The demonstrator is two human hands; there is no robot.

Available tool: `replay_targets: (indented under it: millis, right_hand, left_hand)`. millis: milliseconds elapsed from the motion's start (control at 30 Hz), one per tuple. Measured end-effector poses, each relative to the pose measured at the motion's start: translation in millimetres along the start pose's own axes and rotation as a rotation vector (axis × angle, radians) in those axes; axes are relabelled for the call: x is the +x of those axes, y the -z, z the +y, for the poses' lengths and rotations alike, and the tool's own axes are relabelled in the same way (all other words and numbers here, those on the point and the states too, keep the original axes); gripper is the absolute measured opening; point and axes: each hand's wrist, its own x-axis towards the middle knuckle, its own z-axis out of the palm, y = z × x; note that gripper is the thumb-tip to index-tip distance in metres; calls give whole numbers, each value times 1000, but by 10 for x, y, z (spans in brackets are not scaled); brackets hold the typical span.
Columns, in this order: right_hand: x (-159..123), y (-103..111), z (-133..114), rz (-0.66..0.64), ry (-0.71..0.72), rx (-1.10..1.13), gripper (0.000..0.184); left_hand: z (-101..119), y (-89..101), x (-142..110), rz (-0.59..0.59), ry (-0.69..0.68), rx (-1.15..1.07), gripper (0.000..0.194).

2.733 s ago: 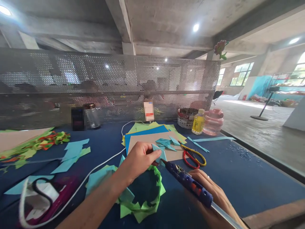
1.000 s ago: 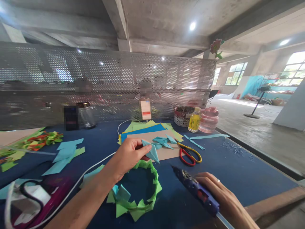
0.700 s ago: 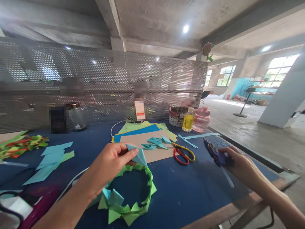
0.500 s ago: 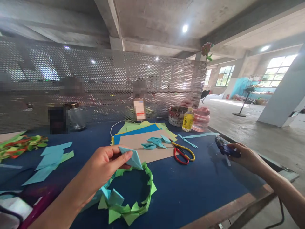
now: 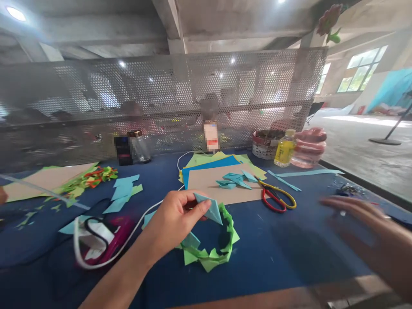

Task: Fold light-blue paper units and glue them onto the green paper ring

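My left hand (image 5: 183, 214) pinches a folded light-blue paper triangle (image 5: 212, 210) between thumb and fingers. The triangle is just above a ring of folded green and blue paper (image 5: 230, 236) on the blue table, and my wrist hides part of the ring's left side. On the right my right hand (image 5: 367, 227) is smeared by motion, its fingers stretched out and apart, with nothing plainly held. Beyond its fingers is a blurred dark object (image 5: 347, 189) near the table's edge. Several folded blue paper pieces (image 5: 236, 179) lie on a tan sheet (image 5: 206, 186).
Red-and-yellow-handled scissors (image 5: 277, 199) lie right of the sheets. Blue strips (image 5: 309, 172), a yellow-labelled bottle (image 5: 285, 150), a pink jug (image 5: 309, 148) and a basket (image 5: 265, 146) are behind. At left are cut blue papers (image 5: 124, 193) and a magenta device with a white cable (image 5: 119, 234).
The view has turned, so the table things appear further right or left-side items come in. My right hand has opened and the dark-blue glue gun no longer shows in it. The left keeps the triangle.
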Motion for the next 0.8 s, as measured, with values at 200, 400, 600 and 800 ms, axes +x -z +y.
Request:
replay_targets:
  millis: [200,400,600,800]
  right_hand:
    - [-14,-502,-1327,-160,329,286,20]
    - [52,-737,-1691,-327,279,421,28]
    - [-70,-941,-1743,-271,283,477,9]
    - [-214,-1012,-1765,-35,337,429,26]
  left_hand:
    - [1,7,-192,42,24,125,23]
    - [-8,-5,-398,141,28,211,27]
    - [-68,-71,-479,176,-109,313,19]
    - [-90,-4,-545,266,-255,464,13]
